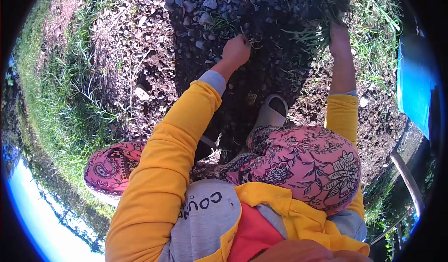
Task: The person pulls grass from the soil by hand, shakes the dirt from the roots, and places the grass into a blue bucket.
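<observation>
My left hand [236, 52] is closed low over the shaded, pebbly soil [205, 42], its knuckles toward me. Thin pale grass stems [252, 42] show at its fingertips. To the far right, my right hand [339, 37] grips a clump of green grass [322, 35]. Long blades fan out to the left of that hand, and a dark mass, perhaps roots and soil, sits above it. The right fingers are partly hidden by shadow and grass.
A sandalled foot [270, 112] rests on the soil between my hands and patterned trouser knees [303, 164]. Grass [70, 108] grows along the left. At the right edge are a blue sheet-like object [415, 82] and a wooden stick [408, 182]. Grey stones [210, 4] lie ahead.
</observation>
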`<state>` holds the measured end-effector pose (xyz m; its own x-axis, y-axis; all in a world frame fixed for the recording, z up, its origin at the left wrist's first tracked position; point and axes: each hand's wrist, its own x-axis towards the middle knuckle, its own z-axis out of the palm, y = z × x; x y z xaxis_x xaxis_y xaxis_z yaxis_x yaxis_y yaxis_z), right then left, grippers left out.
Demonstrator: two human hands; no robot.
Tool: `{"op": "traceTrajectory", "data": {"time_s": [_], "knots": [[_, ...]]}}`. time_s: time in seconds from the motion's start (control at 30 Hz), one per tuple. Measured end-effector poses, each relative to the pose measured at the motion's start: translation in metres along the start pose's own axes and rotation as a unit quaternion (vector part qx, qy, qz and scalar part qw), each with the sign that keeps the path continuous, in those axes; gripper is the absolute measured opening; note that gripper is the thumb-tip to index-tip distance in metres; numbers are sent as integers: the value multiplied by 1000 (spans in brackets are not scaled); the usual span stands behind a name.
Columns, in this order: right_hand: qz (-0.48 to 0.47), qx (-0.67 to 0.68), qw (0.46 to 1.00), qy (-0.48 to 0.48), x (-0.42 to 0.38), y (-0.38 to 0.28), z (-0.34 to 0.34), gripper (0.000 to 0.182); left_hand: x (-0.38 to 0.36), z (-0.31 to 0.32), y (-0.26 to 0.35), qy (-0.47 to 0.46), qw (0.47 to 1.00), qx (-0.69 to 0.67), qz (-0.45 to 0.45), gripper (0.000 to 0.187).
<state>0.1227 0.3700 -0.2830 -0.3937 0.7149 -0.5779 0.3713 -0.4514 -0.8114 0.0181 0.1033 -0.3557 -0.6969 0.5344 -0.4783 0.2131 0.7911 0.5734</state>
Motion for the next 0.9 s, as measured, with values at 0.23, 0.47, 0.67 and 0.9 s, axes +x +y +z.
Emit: {"op": "traceTrajectory", "data": {"time_s": [0.23,0.47,0.67,0.9], "knots": [[-267,-732,612,-136,64,74,-16,25,-4,-8,5,-15,1000,6,-10,28],[-300,-624,721,27,61,62,-11,27,-8,-20,3,-27,999,-31,-29,27],[-420,-705,565,-90,36,75,-10,16,-4,-16,-7,-5,1000,-5,-2,26],[-294,-741,599,-77,33,93,1,20,-10,-12,-8,-9,1000,6,11,24]]}}
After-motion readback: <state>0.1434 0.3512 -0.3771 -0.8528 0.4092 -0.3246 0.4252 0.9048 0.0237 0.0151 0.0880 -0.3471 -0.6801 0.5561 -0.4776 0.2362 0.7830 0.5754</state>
